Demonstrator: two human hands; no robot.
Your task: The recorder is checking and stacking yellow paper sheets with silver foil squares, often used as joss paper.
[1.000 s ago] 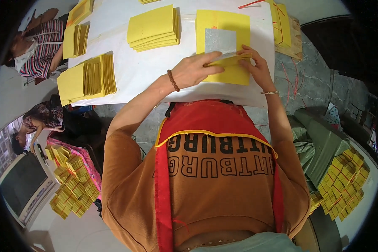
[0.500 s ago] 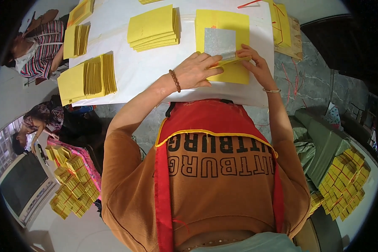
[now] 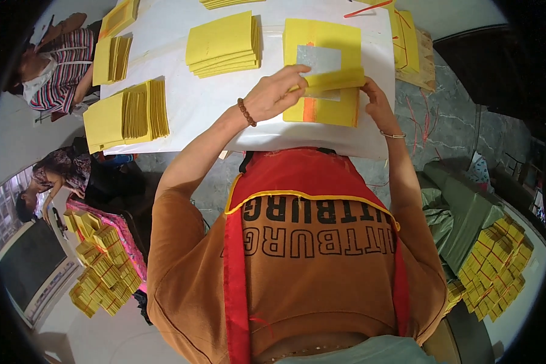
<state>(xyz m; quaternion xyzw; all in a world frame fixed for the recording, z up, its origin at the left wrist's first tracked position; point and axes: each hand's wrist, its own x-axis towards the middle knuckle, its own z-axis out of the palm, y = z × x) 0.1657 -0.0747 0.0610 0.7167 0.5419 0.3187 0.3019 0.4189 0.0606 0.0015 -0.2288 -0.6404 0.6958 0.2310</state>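
Observation:
In front of me on the white-covered table lies a stack of yellow paper sheets (image 3: pixel 348 45), the top showing a silver square (image 3: pixel 318 57) and orange patches. A yellow paper sheet folded into a band (image 3: pixel 333 80) crosses the stack. My left hand (image 3: pixel 278 94) holds the band's left end, its index finger stretched along the upper edge. At the other end, my right hand (image 3: pixel 377 102) pinches the corner between thumb and fingers. The left thumb is partly hidden.
Folded yellow paper piles stand at centre (image 3: pixel 221 45) and left (image 3: pixel 127 115). A red strip (image 3: pixel 368 8) lies at the far edge. Tied yellow bundles (image 3: pixel 496 267) are heaped at right, more (image 3: pixel 106 261) at left. Two other people (image 3: pixel 60 67) sit on the left.
The folded band has risen off the stack's lower part, uncovering an orange patch there. My left hand has shifted slightly left, and my right hand has moved down to the band's right end.

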